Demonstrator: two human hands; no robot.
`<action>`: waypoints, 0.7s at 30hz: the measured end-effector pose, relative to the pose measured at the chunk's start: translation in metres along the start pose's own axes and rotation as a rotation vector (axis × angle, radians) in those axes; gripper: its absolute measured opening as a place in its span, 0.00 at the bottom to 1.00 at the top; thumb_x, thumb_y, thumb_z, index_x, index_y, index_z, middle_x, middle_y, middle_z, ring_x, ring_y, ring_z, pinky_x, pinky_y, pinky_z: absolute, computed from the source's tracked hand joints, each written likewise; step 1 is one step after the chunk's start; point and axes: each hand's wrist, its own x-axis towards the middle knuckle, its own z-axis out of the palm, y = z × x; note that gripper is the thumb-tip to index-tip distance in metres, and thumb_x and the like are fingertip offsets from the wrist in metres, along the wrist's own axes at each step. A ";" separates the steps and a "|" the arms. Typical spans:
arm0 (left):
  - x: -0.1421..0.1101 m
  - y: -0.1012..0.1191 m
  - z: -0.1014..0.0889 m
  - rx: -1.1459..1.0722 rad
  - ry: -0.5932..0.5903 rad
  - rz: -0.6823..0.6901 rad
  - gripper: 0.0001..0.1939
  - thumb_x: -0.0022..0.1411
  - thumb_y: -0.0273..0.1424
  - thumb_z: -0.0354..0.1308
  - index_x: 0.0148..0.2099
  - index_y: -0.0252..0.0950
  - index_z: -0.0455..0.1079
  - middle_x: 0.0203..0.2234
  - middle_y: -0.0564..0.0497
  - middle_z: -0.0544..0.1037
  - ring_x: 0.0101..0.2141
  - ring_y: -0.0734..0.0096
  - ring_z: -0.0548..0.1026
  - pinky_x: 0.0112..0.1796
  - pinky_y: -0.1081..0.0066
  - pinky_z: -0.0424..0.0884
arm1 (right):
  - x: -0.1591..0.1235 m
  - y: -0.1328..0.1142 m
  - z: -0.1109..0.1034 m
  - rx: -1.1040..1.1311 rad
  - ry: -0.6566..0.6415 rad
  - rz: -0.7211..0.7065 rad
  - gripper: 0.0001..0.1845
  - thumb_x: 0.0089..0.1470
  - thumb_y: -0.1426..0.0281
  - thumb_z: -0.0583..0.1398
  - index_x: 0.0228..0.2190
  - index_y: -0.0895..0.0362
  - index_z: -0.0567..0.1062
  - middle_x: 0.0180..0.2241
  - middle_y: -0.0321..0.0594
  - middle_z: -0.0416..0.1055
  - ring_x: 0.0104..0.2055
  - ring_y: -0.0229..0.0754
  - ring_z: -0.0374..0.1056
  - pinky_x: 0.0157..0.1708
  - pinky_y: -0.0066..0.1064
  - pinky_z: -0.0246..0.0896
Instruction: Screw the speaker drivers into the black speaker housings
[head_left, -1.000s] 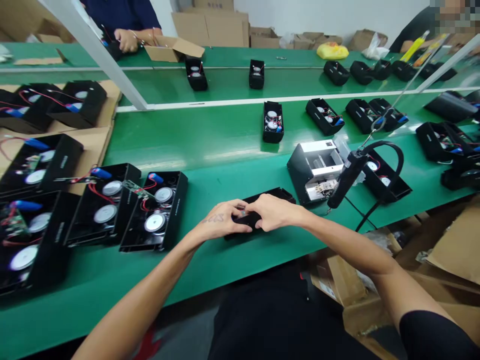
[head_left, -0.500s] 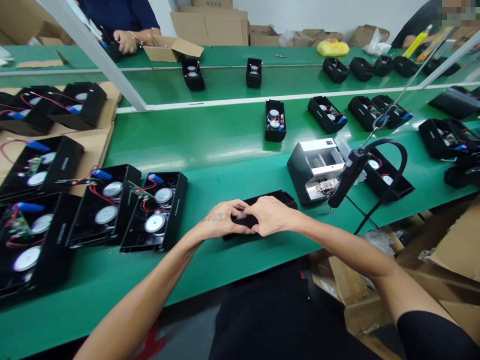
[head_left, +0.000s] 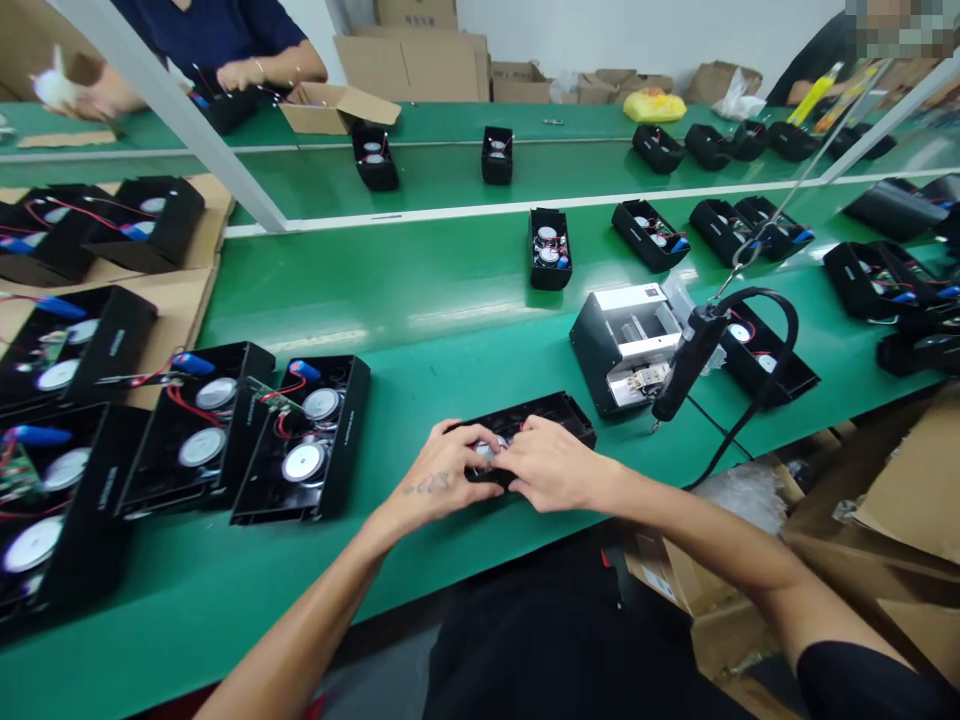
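Handwork at an open casing, as I follow it from my remote post. The oblong, black, open-topped, plastic-looking casing lies on the smooth green worktop, directly beneath both hands. The left hand arches over its left part, fingers bent; the right hand curls its fingers into the opening. Their fingertips meet at a partly hidden, silver-grey, rounded disc; whether either hand pinches it or merely presses, I cannot tell. I judge the step in hand to be close fingertip work inside the casing; the next move seems to call for a steady left hand and light, precise pressure from the right.

Left of the left hand, a similar straight-walled black box contains flat metallic discs, thin flexible red wires and a smooth blue cylinder. Beyond the right hand, to its right, stands a boxy, hard-panelled, black-and-white machine; beside it hangs a slender, black, tubular tool with a looping, rubbery-looking cable.
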 end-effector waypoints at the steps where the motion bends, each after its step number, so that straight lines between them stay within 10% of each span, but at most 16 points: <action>1: -0.006 0.002 0.008 0.062 0.038 0.038 0.05 0.63 0.40 0.73 0.38 0.48 0.85 0.52 0.53 0.84 0.55 0.56 0.80 0.66 0.44 0.61 | -0.015 -0.001 -0.001 0.027 0.156 -0.018 0.16 0.63 0.74 0.66 0.53 0.58 0.80 0.44 0.48 0.86 0.45 0.52 0.81 0.48 0.45 0.71; 5: -0.031 0.009 0.043 0.287 0.234 0.176 0.04 0.64 0.35 0.72 0.37 0.43 0.80 0.49 0.53 0.86 0.60 0.51 0.78 0.69 0.42 0.56 | -0.080 0.019 -0.004 -0.004 1.182 0.335 0.23 0.63 0.73 0.67 0.58 0.49 0.76 0.49 0.44 0.80 0.51 0.51 0.77 0.49 0.46 0.75; 7: -0.038 0.010 0.054 0.335 0.295 0.196 0.05 0.62 0.33 0.72 0.37 0.43 0.79 0.49 0.53 0.86 0.61 0.50 0.77 0.70 0.43 0.54 | -0.105 0.044 -0.004 -0.063 1.413 0.658 0.27 0.62 0.67 0.69 0.60 0.51 0.73 0.55 0.49 0.76 0.55 0.55 0.75 0.51 0.50 0.74; 12: -0.039 0.008 0.057 0.334 0.342 0.209 0.04 0.63 0.33 0.70 0.38 0.43 0.77 0.48 0.54 0.87 0.60 0.52 0.78 0.72 0.46 0.51 | -0.125 0.097 0.009 0.217 1.243 1.024 0.31 0.55 0.54 0.73 0.54 0.56 0.75 0.48 0.51 0.82 0.50 0.57 0.79 0.52 0.55 0.75; 21: -0.031 0.001 0.059 0.272 0.472 0.240 0.08 0.70 0.31 0.60 0.36 0.47 0.76 0.44 0.58 0.87 0.54 0.58 0.80 0.74 0.48 0.52 | -0.118 0.096 -0.002 0.773 1.431 0.609 0.16 0.59 0.61 0.70 0.44 0.51 0.71 0.19 0.21 0.66 0.16 0.35 0.62 0.22 0.30 0.61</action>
